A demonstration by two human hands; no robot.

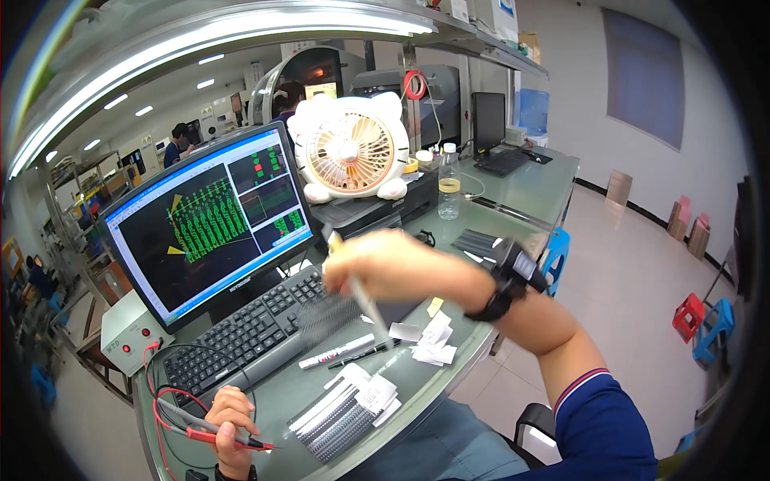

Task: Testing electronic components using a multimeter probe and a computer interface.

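Note:
My left hand (230, 422) rests at the desk's near left edge, closed around a red test probe (228, 438) and a black one beside it, their leads running up to a small grey box (128, 330). My right hand (385, 264) is raised over the desk by the black keyboard (249, 329), blurred by motion, gripping a thin white stick-like tool (365, 301) that points down. A dark strip of small parts (329, 314) lies blurred under it. A stack of black and white part strips (341, 410) lies near the front edge.
A monitor (204, 216) with green traces stands at the left. A white cat-shaped fan (350, 152) sits on a black printer (377, 210). A marker (337, 352), a pen, paper slips (433, 345), a clear bottle (449, 188). Coloured stools (702, 321) on the floor right.

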